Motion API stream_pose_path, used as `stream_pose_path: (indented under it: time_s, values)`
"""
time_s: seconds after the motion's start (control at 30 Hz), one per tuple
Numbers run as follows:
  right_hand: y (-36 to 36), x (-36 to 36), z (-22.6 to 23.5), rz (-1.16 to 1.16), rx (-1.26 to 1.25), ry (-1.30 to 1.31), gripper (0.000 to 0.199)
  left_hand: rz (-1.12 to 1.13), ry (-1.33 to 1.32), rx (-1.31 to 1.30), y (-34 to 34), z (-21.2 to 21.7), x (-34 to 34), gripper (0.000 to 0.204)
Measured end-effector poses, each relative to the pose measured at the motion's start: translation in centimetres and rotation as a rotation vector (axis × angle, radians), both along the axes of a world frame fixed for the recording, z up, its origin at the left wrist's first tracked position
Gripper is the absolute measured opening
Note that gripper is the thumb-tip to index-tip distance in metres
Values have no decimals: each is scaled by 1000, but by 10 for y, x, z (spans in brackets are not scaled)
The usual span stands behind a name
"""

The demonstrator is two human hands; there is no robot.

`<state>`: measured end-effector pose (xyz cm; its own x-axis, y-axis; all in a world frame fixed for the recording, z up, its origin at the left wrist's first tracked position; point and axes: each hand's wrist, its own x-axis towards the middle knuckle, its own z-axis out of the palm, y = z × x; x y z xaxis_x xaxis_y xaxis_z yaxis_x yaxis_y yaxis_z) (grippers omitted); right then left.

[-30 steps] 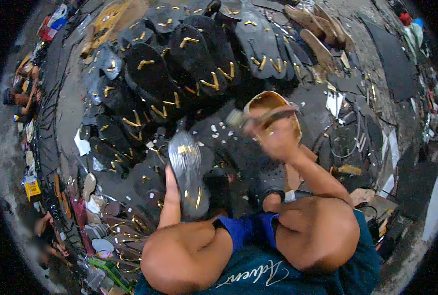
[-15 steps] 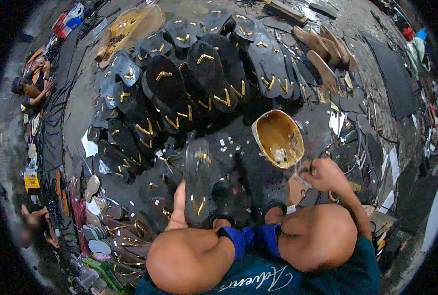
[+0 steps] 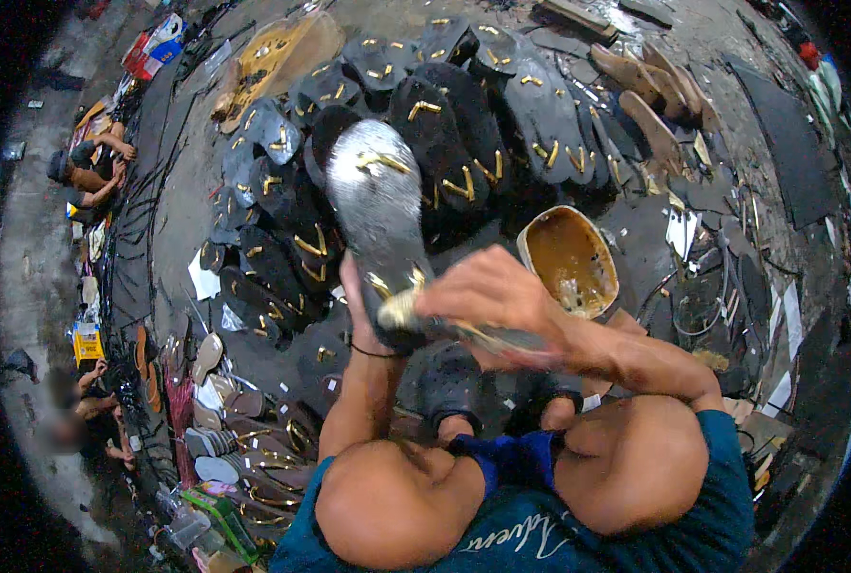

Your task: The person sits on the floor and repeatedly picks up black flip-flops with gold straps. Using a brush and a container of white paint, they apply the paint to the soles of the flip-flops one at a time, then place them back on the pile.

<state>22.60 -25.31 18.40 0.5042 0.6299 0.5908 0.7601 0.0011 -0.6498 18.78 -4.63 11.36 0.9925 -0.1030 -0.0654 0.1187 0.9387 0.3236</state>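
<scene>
And here the right hand [image 3: 490, 291], clamped on a brush [image 3: 399, 311], sits over the near end of the glossy sole [image 3: 376, 205], its long axis running away, left hand [image 3: 354, 298] gripping its near left edge.

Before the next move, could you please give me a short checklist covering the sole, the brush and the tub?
1. Left grip on the glossy black foot-shaped sole: ok, held up.
2. Right grip on the pale-tipped, slim-handled brush: ok.
3. Brush tip at the sole's lower end, near the gold strap ends: ok.
4. Tip pressed on the sole: cannot tell, blurred.
5. Even shine: not ok, upper end brighter.
6. Cream-rimmed rounded tub of amber-brown liquid upright: ok.
</scene>
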Motion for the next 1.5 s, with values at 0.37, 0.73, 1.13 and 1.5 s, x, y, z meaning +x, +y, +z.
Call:
stream_pose_path:
  time_s: [0.37,0.73,1.13,1.5]
  values:
    - [-4,-31,-14,173,-94,-11,45,239,343,197,8,16,11,40]
    - [11,30,5,-107,-35,-394,36,-75,98,42,-35,20,14,40]
    - [2,-37,0,219,-321,-137,45,161,94,119,23,24,24,37]
    - [-38,-42,-71,-303,-452,368,17,760,430,936,167,-8,-75,29]
